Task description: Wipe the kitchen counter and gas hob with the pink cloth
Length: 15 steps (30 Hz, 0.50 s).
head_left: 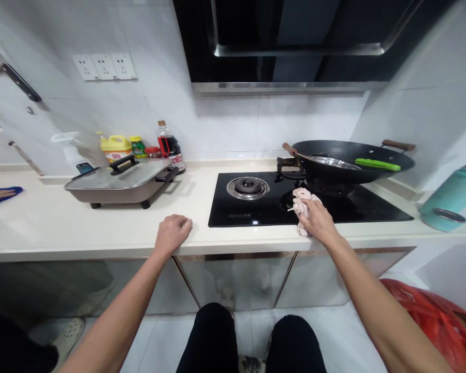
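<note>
My right hand (pixel 318 220) grips a crumpled pale pink cloth (pixel 302 199) at the front of the black glass gas cooktop (pixel 236 211). The cloth lies between the left burner (pixel 248 186) and the wok, partly over the cooktop's front edge. My left hand (pixel 173 233) rests on the white countertop (pixel 101 228) near its front edge, left of the cooktop. Its fingers are curled in, and no object shows in them. A large black wok (pixel 357 163) with wooden handles sits on the right burner, holding a metal lid or pan and a bright green-handled utensil (pixel 377 165).
An electric pan (pixel 116 191) with a glass lid stands left, before a soy sauce bottle (pixel 170 147) and a yellow jug (pixel 116 147). Another person's hand (pixel 0 194) presses a blue cloth at far left. A teal flask (pixel 450 189) stands right; a range hood (pixel 287 46) hangs overhead.
</note>
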### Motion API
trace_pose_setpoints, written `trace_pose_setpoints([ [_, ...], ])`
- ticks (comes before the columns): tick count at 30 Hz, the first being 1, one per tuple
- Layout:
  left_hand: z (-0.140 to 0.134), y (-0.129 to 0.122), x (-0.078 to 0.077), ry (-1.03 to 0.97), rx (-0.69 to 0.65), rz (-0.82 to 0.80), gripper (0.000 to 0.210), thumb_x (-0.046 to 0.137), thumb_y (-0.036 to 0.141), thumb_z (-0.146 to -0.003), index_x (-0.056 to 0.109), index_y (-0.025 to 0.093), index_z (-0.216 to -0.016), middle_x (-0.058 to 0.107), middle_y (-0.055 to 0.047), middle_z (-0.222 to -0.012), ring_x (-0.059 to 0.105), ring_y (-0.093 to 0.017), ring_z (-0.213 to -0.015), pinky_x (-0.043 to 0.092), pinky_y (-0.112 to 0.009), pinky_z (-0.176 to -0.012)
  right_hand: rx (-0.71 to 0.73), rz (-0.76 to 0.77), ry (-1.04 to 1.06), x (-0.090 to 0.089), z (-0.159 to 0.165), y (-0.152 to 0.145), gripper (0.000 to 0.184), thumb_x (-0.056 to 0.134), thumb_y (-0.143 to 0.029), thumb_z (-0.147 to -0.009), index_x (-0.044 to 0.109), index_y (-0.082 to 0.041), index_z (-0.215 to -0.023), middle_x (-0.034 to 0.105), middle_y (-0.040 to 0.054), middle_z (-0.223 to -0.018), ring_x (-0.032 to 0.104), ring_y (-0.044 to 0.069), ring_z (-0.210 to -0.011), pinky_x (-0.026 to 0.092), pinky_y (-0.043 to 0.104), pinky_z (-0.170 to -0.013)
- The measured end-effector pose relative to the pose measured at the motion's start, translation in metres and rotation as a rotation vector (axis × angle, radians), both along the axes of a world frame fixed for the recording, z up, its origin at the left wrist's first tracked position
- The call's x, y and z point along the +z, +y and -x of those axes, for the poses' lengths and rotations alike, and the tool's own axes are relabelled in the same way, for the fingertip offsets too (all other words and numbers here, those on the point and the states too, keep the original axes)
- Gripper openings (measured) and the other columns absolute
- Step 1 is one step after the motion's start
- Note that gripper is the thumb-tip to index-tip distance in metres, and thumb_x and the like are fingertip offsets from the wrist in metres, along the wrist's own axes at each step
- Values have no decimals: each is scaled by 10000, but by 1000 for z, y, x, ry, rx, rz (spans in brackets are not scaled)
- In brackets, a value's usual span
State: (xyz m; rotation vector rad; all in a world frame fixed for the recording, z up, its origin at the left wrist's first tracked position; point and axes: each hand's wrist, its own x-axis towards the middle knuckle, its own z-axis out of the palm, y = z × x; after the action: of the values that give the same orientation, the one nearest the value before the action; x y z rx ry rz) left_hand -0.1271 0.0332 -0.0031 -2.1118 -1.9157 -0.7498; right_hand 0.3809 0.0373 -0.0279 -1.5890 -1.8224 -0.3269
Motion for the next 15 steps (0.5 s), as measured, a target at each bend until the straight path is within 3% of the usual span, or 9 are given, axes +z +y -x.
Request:
trace_pose_setpoints([
  [6,0,1,-2,14,-6,-20,384,482,408,-932,813,218,-888,791,-114,-1073,679,-329,-1085,504,-435,-995,114,63,156,8,31,-33,690,646,-370,-759,562,-188,-1419,616,142,-1320,579,325,-1208,476,463,-1063],
  [9,0,0,-3,-9,-6,-18,365,502,402,-925,814,216,-891,792,-111,-1081,683,-324,-1084,502,-430,-992,140,151,140,17,54,-39,651,669,-440,-788,629,-234,-1405,556,128,-1356,573,301,-1207,482,432,-1044],
  [12,0,-1,-4,-30,-24,-22,348,514,393,-928,815,223,-896,796,-99,-1083,690,-310,-1081,501,-414,-992,-22,226,29,18,69,-40,564,693,-507,-821,706,-329,-1356,445,123,-1498,481,375,-1314,414,539,-1094],
  [15,2,0,-5,-25,-32,-40,343,519,390,-935,817,226,-888,799,-97,-1066,692,-308,-1071,502,-410,-987,-216,297,-10,13,81,-43,551,655,-551,-881,669,-408,-1413,379,109,-1583,420,428,-1344,383,614,-1072],
])
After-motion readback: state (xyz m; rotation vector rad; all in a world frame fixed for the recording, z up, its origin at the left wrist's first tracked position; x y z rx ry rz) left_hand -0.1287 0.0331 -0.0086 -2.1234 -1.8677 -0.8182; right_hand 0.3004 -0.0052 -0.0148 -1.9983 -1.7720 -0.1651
